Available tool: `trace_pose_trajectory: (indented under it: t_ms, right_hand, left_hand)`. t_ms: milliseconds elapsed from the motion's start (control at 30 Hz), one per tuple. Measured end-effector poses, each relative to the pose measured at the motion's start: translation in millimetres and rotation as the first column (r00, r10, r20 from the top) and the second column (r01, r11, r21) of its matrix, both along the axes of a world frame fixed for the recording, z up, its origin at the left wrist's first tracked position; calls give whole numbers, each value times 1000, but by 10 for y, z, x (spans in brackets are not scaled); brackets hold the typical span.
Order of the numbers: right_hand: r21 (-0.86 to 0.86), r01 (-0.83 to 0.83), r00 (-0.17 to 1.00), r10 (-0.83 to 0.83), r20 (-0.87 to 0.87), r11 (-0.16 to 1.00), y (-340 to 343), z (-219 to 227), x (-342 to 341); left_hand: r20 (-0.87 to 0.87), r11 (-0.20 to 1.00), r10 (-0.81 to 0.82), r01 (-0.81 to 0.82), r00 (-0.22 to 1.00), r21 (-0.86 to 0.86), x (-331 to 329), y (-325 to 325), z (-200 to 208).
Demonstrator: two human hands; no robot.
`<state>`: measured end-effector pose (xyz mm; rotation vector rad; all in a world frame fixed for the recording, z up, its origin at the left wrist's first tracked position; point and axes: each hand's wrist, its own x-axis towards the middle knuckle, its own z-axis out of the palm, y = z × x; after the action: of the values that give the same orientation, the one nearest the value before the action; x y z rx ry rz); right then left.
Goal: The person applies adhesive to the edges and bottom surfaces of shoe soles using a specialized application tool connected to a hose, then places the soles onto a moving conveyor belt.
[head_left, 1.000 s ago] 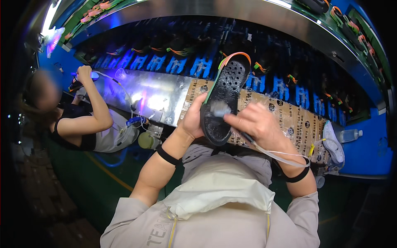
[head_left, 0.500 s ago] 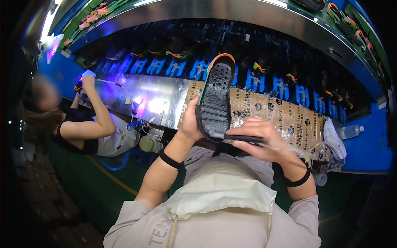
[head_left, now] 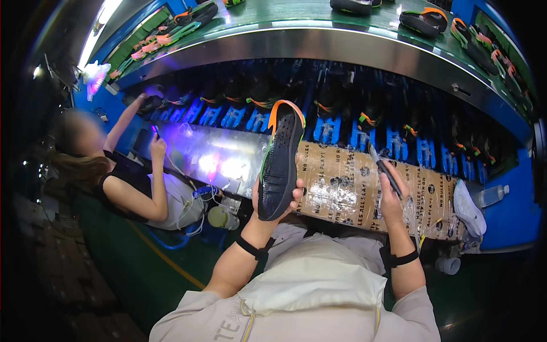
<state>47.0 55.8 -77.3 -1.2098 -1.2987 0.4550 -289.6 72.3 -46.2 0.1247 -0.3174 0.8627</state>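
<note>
My left hand (head_left: 293,202) is closed around the heel part of a black shoe sole (head_left: 279,176). Its fingertips show on the right edge; the sole's toe end points away, with an orange and green rim. The dark inner face has rows of small holes toward the toe and looks glossy. Off to the right, my right hand (head_left: 393,202) grips a brush (head_left: 389,178) by its slim black handle, the pale tip pointing forward and left. That tip is apart from the sole, over the cardboard-covered bench (head_left: 330,196).
Ahead, a row of blue holders (head_left: 327,130) carries dark shoe parts. Above them a green conveyor (head_left: 307,20) bears more soles. At right lie a white shoe (head_left: 468,211) and a clear bottle (head_left: 493,196). A co-worker (head_left: 134,182) sits at left by a light-coloured pot (head_left: 222,218).
The brush has left the sole's heel and moved right and forward with my right hand. The sole has turned and come nearer. The co-worker's arms have shifted, one now reaching toward the holders.
</note>
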Motion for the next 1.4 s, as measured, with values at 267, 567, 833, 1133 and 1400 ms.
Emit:
trace_pose_trajectory:
  t_ms: [267, 567, 833, 1133, 1400]
  right_hand:
    - [34, 56, 982, -61, 179, 998, 6, -680, 52]
    - [0, 6, 987, -6, 161, 1000, 12, -671, 35]
    - [-36, -4, 991, 9, 132, 999, 15, -674, 66]
    - [-13, 16, 986, -14, 167, 1000, 42, -681, 1]
    - [-69, 6, 987, 5, 160, 998, 33, -583, -26]
  left_hand:
    - [-370, 911, 252, -348, 894, -220, -184, -69, -370]
    - [-462, 985, 145, -173, 875, -17, -245, -248, -58]
    - [-319, 719, 447, -123, 836, 684, 145, 1125, 2256]
    - [-337, 185, 926, -578, -167, 795, -103, 1879, 2253]
    - [251, 183, 621, 449, -742, 875, -303, 2641, 2929]
